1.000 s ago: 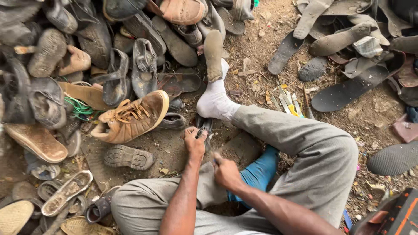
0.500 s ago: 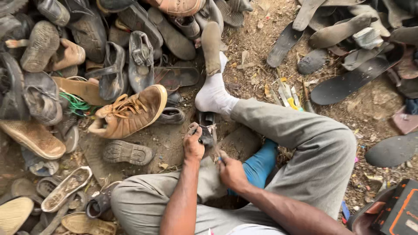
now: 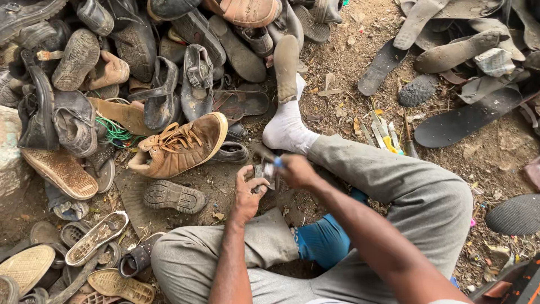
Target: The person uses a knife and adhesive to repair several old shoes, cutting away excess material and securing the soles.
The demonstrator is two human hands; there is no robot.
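Two hands meet over my lap: my left hand (image 3: 247,194) clenches a small dark piece (image 3: 260,171), while my right hand (image 3: 297,170), newly moved up, grasps a blue-tipped tool (image 3: 275,165) against it. Tan shoe (image 3: 180,145) at ten o'clock.

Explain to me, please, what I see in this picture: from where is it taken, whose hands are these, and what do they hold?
The picture comes from a camera worn on a person's head, looking down at their own lap. The person sits on bare dirt ground, legs in grey trousers, one foot in a white sock. The left hand grips a small dark object; what it is cannot be told. The right hand meets it, pinching something small with a blue tip. Around lie many worn shoes and loose soles, including a tan lace-up shoe.
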